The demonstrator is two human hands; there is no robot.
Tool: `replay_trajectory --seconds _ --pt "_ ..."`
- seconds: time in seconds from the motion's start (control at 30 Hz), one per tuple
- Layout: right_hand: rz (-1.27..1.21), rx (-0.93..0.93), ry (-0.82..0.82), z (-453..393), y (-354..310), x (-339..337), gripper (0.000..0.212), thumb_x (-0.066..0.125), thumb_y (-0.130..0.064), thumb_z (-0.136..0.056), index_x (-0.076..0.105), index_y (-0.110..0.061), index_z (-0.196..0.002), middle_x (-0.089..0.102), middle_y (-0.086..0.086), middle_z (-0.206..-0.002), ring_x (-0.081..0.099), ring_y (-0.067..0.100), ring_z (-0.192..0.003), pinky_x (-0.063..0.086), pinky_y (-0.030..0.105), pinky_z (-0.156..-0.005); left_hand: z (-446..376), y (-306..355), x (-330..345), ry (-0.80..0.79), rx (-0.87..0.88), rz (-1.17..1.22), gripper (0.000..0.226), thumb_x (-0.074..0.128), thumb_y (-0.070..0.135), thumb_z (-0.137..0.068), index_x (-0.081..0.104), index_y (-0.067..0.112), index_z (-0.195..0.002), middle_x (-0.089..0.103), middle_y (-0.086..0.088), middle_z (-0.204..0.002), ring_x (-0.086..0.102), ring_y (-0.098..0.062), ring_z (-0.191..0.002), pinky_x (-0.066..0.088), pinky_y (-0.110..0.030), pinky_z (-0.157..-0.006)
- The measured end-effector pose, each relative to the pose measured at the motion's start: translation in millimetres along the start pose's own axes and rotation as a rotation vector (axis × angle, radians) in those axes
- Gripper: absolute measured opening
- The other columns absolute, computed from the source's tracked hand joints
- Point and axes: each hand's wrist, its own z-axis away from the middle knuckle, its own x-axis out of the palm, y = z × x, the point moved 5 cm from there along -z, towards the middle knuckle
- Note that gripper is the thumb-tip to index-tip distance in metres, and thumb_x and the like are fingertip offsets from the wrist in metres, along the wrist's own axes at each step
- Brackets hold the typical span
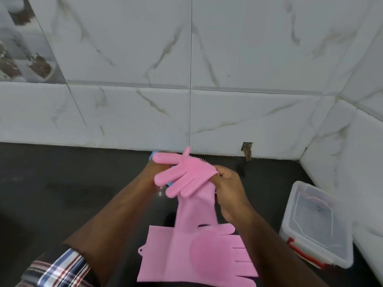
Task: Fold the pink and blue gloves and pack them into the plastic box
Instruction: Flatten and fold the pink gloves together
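Note:
Both my hands hold one pink silicone glove (pixel 186 175) up over the dark counter. My right hand (pixel 230 189) pinches its bristled palm; its fingers point left and its cuff hangs down. My left hand (pixel 153 172) is mostly hidden behind the glove's fingers, gripping there. A second pink glove (pixel 199 257) lies flat on the counter below, fingers pointing right. A bit of a blue glove (pixel 154 155) peeks out behind the held glove's fingers. The clear plastic box (pixel 315 224) with red clips stands open at the right.
The dark counter (pixel 62 193) runs to a white marble-tiled wall (pixel 186 79) at the back and a side wall at the right, close behind the box. A small hole with a dark stain marks the wall's base (pixel 247 150).

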Motion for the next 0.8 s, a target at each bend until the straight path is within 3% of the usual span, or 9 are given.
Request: replay_trajectory --seconds 0.07,0.1,0.2,0.33,0.4,0.53,0.63,0.7,0.8 --pt "-0.103 0.078 0.033 6.2 1.4 -1.1 0.013 0.065 -0.012 -0.088 0.076 -0.01 -0.095 0.076 0.013 -0.096 0.071 0.025 -0.086 0.057 0.043 -0.078 -23.2 -0.5 -8.7 -0.291 0.283 0.309 0.025 0.056 0.026 -0.096 0.067 0.004 -0.098 0.062 -0.008 -0.08 0.048 -0.023 -0.06 0.046 -0.035 -0.051" --pt "-0.138 0.099 0.047 8.7 0.3 -2.3 0.013 0.063 -0.011 -0.089 0.074 -0.008 -0.095 0.076 0.013 -0.094 0.071 0.027 -0.086 0.057 0.044 -0.079 -25.6 -7.3 -19.4 -0.419 0.263 0.447 0.019 0.057 0.019 -0.092 0.069 0.006 -0.091 0.064 -0.008 -0.078 0.052 -0.021 -0.057 0.045 -0.028 -0.051" --pt "-0.139 0.069 0.051 16.5 -4.1 -5.2 0.015 0.061 -0.013 -0.091 0.076 -0.014 -0.094 0.076 0.01 -0.096 0.072 0.021 -0.085 0.058 0.039 -0.075 -22.8 -29.4 -27.8 -0.498 0.094 0.453 0.039 0.055 0.049 -0.097 0.07 0.015 -0.085 0.068 -0.008 -0.077 0.06 -0.016 -0.053 0.046 -0.025 -0.051" --pt "-0.11 -0.02 0.015 27.3 -8.3 -4.2 0.024 0.059 -0.015 -0.09 0.077 -0.029 -0.098 0.076 0.001 -0.103 0.072 0.014 -0.093 0.059 0.032 -0.076 5.5 -54.7 -16.2 -0.759 0.01 0.49 0.061 0.057 0.072 -0.084 0.073 0.016 -0.1 0.073 -0.007 -0.096 0.068 -0.023 -0.084 0.057 -0.036 -0.072" --pt "-0.08 -0.074 -0.024 33.0 -10.5 -2.7 0.026 0.064 -0.02 -0.084 0.075 -0.031 -0.105 0.074 -0.001 -0.11 0.07 0.017 -0.104 0.057 0.037 -0.086 12.0 -55.6 -18.2 -0.755 0.067 0.534 0.056 0.067 0.064 -0.081 0.074 0.015 -0.107 0.072 -0.007 -0.1 0.067 -0.022 -0.088 0.056 -0.036 -0.078" --pt "-0.133 -0.062 -0.2 46.5 -3.8 3.2 0.041 0.071 -0.011 -0.084 0.069 -0.03 -0.12 0.07 0.001 -0.122 0.067 0.021 -0.111 0.057 0.041 -0.088 21.0 -36.9 -29.2 -0.624 0.238 0.609 0.01 0.07 0.036 -0.089 0.074 0.027 -0.089 0.071 0.005 -0.092 0.061 -0.011 -0.078 0.042 -0.033 -0.078" --pt "-0.023 -0.05 -0.287 60.0 0.5 0.8 0.046 0.075 -0.012 -0.085 0.066 -0.035 -0.124 0.069 -0.003 -0.123 0.065 0.019 -0.114 0.057 0.039 -0.088 20.2 -27.3 -40.7 -0.582 0.314 0.662 0.008 0.067 0.022 -0.093 0.072 0.026 -0.089 0.071 0.001 -0.09 0.064 -0.014 -0.08 0.046 -0.033 -0.077" --pt "0.103 -0.019 -0.377 66.4 0.8 -5.3 0.058 0.072 0.001 -0.083 0.063 -0.038 -0.126 0.068 -0.005 -0.125 0.063 0.016 -0.118 0.056 0.031 -0.089 23.9 -23.4 -45.1 -0.614 0.343 0.684 0.009 0.066 0.017 -0.094 0.074 0.02 -0.097 0.072 -0.006 -0.092 0.067 -0.019 -0.075 0.054 -0.034 -0.071" --pt "0.091 0.066 -0.608 75.1 -4.9 -14.7 0.079 0.069 0.015 -0.075 0.05 -0.023 -0.141 0.058 0.003 -0.14 0.052 0.021 -0.131 0.049 0.036 -0.102 29.3 -16.3 -51.2 -0.62 0.386 0.774 0.014 0.063 0.01 -0.093 0.074 0.013 -0.101 0.073 -0.01 -0.091 0.068 -0.021 -0.072 0.056 -0.033 -0.068"
